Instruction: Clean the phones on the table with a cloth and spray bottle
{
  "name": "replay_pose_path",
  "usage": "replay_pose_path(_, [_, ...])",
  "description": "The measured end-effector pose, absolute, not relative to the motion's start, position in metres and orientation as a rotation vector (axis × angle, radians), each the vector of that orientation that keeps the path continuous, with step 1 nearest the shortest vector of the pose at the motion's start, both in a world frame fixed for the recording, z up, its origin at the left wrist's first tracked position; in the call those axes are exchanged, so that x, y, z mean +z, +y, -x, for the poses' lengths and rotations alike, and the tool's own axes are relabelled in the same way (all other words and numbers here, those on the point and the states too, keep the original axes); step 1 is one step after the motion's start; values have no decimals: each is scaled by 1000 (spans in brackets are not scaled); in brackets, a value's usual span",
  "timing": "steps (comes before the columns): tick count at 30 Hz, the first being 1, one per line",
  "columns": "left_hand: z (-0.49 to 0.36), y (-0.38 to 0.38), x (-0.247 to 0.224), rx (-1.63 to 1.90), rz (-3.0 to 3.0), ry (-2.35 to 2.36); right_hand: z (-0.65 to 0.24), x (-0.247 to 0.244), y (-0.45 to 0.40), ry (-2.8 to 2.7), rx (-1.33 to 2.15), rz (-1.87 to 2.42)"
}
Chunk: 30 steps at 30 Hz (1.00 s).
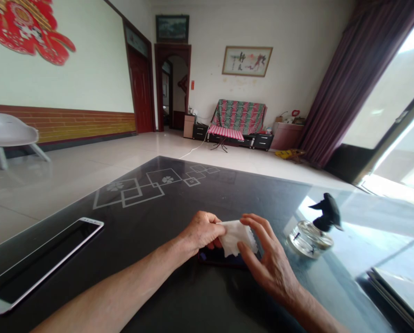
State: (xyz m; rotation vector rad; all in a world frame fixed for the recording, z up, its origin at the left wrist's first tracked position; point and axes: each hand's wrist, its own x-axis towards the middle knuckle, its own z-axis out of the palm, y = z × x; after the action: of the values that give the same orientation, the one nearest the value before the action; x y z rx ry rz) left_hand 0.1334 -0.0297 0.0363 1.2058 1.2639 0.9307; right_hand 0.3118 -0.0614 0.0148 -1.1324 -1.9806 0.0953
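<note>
A folded white tissue is pinched at its left edge between the thumb and fingers of my left hand. My right hand is at the tissue's right side, thumb and fingers spread around it; whether the fingertips touch it is hard to tell. Beneath the tissue and both hands lies a dark phone with a reddish edge, mostly hidden, on the glossy black table.
A large white-framed phone lies at the table's left. On the right stand a clear spray bottle with a black nozzle and, nearer the corner, a dark flat object. Beyond are a white chair and a small pink-striped table.
</note>
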Motion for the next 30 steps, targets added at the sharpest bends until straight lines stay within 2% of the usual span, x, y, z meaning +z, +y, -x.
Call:
replay_pose_path(5, [-133, -30, 37, 925, -1137, 1187, -305, 15, -69, -2272, -49, 1013])
replay_pose_path(10, [-130, -27, 37, 869, -1081, 1046, -309, 13, -63, -2265, -223, 923])
replay_pose_path(15, [-106, -24, 51, 724, -1841, 1155, -326, 11, -49, -2099, -213, 975])
replay_pose_path(18, [-89, -27, 61, 395, -2299, 1292, -338, 4, -39, -2010, -210, 1032])
replay_pose_path(21, [-82, -37, 61, 109, -2428, 1352, -344, -2, -34, -1965, -183, 1079])
replay_pose_path(30, [-89, -50, 26, 355, -2311, 1437, -344, -3, -39, -1905, -127, 1130])
